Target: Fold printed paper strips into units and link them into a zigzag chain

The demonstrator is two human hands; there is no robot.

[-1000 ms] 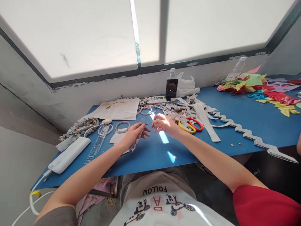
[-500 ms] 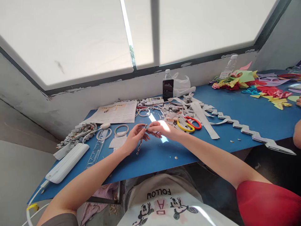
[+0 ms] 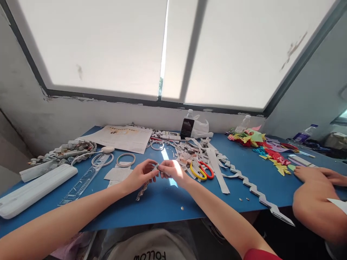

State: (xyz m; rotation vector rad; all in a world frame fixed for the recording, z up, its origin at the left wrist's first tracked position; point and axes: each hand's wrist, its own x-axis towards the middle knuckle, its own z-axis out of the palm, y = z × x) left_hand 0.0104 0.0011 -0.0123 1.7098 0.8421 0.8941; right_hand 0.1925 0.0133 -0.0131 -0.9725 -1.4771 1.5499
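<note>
Over the front of the blue table, my left hand (image 3: 143, 174) is closed on a narrow folded-paper chain (image 3: 141, 193), whose zigzag end hangs down below the fingers. The fingertips of my right hand (image 3: 171, 170) pinch the chain's upper end, touching my left fingertips. What exactly lies between the fingertips is small and mostly hidden. Scissors with one yellow and one red handle (image 3: 202, 170) lie just right of my right hand, their blades under paper scraps. Left of my hands are a roll of tape (image 3: 126, 155) and white paper pieces (image 3: 117, 174).
A clear ruler (image 3: 84, 180) and a long white lamp-like bar (image 3: 38, 191) lie on the left. Paper scraps (image 3: 187, 148) heap at the back. A longer zigzag paper chain (image 3: 253, 187) runs rightward. Another person's arm (image 3: 314, 191) rests at the right edge, near coloured paper pieces (image 3: 276, 157).
The camera view has tilted upward and turned right, so more of the other person's arms shows. My hands keep hold of the paper chain with little change in their grip.
</note>
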